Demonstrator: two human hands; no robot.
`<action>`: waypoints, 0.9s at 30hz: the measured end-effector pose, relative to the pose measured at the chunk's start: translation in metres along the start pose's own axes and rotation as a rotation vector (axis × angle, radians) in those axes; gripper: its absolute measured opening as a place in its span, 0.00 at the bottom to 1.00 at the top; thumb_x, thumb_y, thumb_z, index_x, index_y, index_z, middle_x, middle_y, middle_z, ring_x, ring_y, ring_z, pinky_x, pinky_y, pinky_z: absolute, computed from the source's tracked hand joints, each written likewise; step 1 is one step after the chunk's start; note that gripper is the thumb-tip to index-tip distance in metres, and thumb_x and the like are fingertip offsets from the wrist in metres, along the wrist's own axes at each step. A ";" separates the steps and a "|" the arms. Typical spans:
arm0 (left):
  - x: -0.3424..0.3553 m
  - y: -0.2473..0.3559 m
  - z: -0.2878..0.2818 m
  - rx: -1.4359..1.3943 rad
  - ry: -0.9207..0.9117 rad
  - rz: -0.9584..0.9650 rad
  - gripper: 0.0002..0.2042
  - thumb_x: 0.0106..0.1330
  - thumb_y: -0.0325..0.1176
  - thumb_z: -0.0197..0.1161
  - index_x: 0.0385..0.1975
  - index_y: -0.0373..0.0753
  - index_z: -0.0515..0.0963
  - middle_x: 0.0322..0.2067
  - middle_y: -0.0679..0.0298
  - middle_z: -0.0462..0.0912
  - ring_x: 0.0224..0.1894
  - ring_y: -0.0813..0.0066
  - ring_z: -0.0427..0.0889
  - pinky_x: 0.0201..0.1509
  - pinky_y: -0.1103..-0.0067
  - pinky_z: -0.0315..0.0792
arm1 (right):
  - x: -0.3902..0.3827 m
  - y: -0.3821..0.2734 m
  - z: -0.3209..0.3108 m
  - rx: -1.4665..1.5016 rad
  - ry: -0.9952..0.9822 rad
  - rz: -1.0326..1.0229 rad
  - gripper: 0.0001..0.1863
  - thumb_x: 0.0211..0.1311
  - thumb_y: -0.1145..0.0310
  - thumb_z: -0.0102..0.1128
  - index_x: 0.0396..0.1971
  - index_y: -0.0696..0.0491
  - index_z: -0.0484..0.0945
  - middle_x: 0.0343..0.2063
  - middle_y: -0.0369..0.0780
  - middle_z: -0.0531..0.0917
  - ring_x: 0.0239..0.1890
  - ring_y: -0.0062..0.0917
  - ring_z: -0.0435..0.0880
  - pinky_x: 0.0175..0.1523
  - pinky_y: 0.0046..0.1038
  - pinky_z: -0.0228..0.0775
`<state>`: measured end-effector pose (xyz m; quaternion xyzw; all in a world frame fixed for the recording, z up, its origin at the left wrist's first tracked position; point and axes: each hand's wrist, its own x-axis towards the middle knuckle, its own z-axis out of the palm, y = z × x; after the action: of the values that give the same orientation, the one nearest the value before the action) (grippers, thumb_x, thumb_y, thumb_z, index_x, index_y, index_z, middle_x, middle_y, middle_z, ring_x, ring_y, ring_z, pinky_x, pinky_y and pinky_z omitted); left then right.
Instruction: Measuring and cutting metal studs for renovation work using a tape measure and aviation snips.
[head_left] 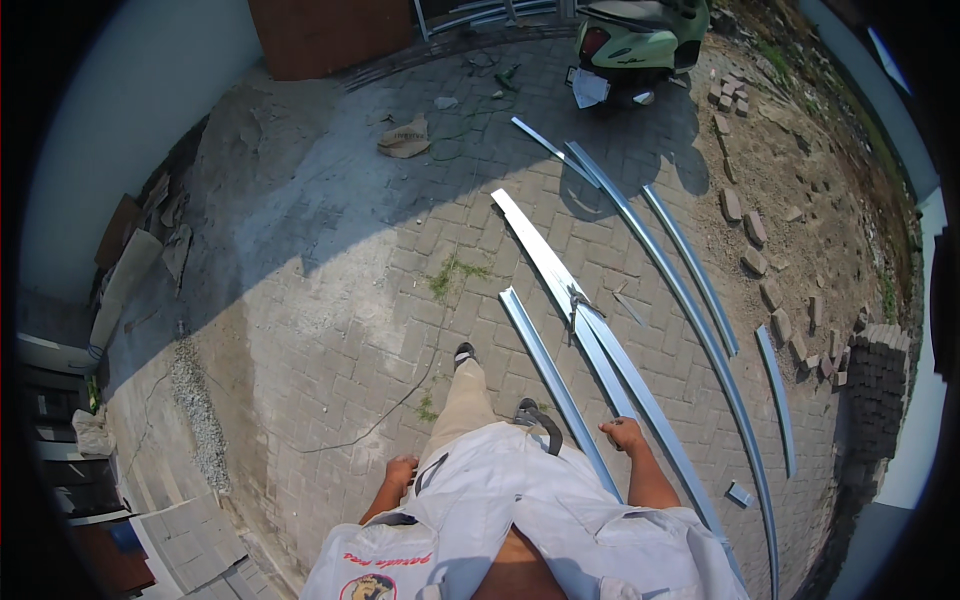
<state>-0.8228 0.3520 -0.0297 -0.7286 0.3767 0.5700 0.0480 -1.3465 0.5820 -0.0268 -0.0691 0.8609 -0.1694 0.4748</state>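
My left hand [401, 472] hangs beside my hip with its fingers loosely curled; what is in it, if anything, is hidden. My right hand [623, 433] is closed at my right side, around something small and dark that I cannot make out. Long silver metal channels lie on the pavers near my right hand: a short one [550, 370] beside my legs, a bright pair [530, 235] with a dark hand tool [576, 308] across it, and a longer one [650, 250] farther right, with several shorter pieces [775, 400] around it.
A pale green scooter [640, 50] stands at the back, near torn cardboard [404, 140]. Loose bricks [755, 230] and a paver stack [875, 380] border sandy ground on the right. A dark cable [370, 435] crosses the pavers. A wall [110, 120], gravel [200, 430] and debris are on the left.
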 end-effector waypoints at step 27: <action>0.213 0.457 -0.152 -0.182 -0.076 0.290 0.24 0.63 0.37 0.63 0.58 0.37 0.71 0.42 0.60 0.81 0.38 0.69 0.82 0.38 0.74 0.74 | 0.122 -0.338 0.059 -0.113 -0.105 0.153 0.30 0.46 0.47 0.68 0.35 0.64 0.84 0.30 0.48 0.86 0.30 0.32 0.85 0.38 0.33 0.77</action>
<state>-0.9638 -0.1547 0.0027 -0.6459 0.4224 0.6300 -0.0868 -1.3765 0.2189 -0.0319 -0.0385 0.8459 -0.0797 0.5260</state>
